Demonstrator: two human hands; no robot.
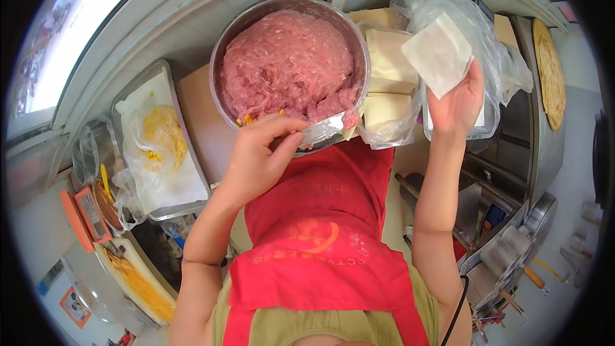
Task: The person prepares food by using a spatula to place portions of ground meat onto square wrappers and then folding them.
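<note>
My left hand [269, 149] grips a flat metal spreading blade [324, 129] at the near rim of a large steel bowl [217, 77]. Pinkish minced meat [288, 62] is heaped in the bowl, and a small lump of meat [351, 118] clings to the blade's tip. A few yellow corn kernels [247, 119] show by my left knuckles. On the open palm and fingers of my right hand [456, 101] lies one square dough wrapper [439, 55], tilted with a corner toward my wrist. Stacks of wrappers [389, 57] in clear plastic stand between the bowl and my right hand.
A tray [180, 209] lined with white paper holds a bag of corn [166, 137] at left. Behind it sit an orange scale [86, 216] and a clear container. Crumpled plastic bags [427, 0] and a plastic tray [487, 129] lie around my right hand. A round flatbread [547, 74] is at far right.
</note>
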